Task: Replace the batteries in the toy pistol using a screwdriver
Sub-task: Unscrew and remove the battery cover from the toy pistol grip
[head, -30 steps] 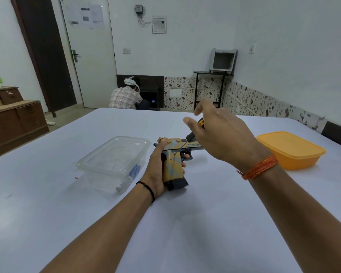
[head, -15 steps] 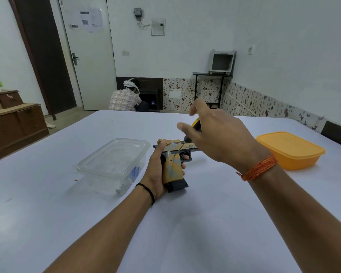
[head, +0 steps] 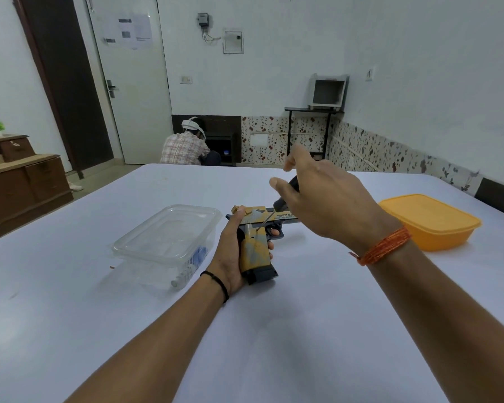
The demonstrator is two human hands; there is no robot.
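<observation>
two hands worked over the white table (head: 303,330). left hand (head: 230,251) curled round the grip of the pistol (head: 256,245), thumb up along the rear of the slide, fingertips showing past the grip's far side; the pistol lay on its side on the table, barrel pointing right. right hand (head: 323,205) hovered above the barrel, fingers bent round the dark handle of the screwdriver (head: 280,205), thumb and forefinger partly lifted off it. the thin shaft slanted down and left, its tip meeting the pistol just above the grip, by the trigger.

clear tub (head: 169,242) sat just left of the left hand, lid on, with something blue and a few pale bits inside, too blurred to name. orange tub (head: 431,222) stood to the right, well apart from the pistol, lid on, contents hidden.

near table lay bare between the forearms. the far edge ran behind the right hand; the right corner sat past the orange tub.
</observation>
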